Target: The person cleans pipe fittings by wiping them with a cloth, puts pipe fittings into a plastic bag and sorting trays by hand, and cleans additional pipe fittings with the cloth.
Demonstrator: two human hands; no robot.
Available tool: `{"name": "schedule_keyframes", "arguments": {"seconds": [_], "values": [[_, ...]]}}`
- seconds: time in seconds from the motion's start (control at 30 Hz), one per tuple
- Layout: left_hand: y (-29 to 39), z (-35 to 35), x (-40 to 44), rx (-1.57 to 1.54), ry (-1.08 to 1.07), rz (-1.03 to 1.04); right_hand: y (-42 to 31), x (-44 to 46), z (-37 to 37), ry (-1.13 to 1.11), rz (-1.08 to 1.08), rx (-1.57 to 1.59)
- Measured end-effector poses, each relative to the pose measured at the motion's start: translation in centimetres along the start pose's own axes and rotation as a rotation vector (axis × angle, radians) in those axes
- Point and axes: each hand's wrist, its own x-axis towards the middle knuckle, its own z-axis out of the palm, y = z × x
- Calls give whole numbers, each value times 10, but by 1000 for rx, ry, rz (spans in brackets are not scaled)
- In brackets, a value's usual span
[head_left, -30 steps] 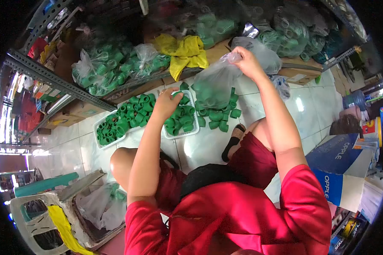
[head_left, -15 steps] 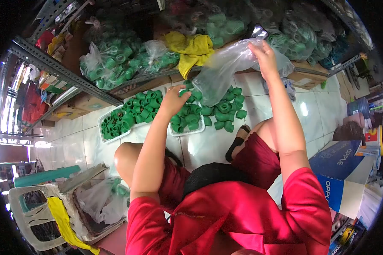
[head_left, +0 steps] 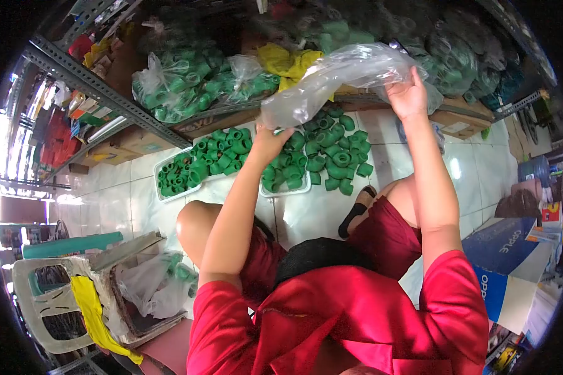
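A clear plastic bag [head_left: 331,78] stretches between my two hands, crumpled and showing no fittings inside. My left hand [head_left: 270,144] pinches its left end, the fingertips partly hidden by the plastic. At the bag's right end, my right hand [head_left: 409,97] holds the film, palm partly turned up. Below lies a loose heap of green pipe elbows [head_left: 339,156] on the tiled floor. Left of that heap, a white tray [head_left: 286,193] holds more green fittings, just under my left hand. Another white tray [head_left: 180,196], farther left, is filled with smaller green fittings.
Knotted bags of green fittings [head_left: 184,84] line the low metal shelf [head_left: 100,94], beside a yellow cloth [head_left: 284,62]. A white plastic chair [head_left: 40,325] stands at lower left. Blue-and-white cardboard boxes [head_left: 503,250] stand to the right. My legs flank the floor space before me.
The bag has risen and spread leftward, uncovering more elbows on the floor. My left hand has gone from above the fittings to the bag's left end. The view has shifted slightly.
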Motion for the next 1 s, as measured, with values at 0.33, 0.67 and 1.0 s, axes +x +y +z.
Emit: {"name": "schedule_keyframes", "arguments": {"seconds": [0.33,0.67,1.0], "values": [[91,-99,-13,0,625,-19,44,-17,8,9,410,-585],[77,-186,-64,198,727,-185,101,-28,15,-218,261,-1326],[54,-171,-57,165,449,-206,158,-45,40,-699,148,-1503]]}}
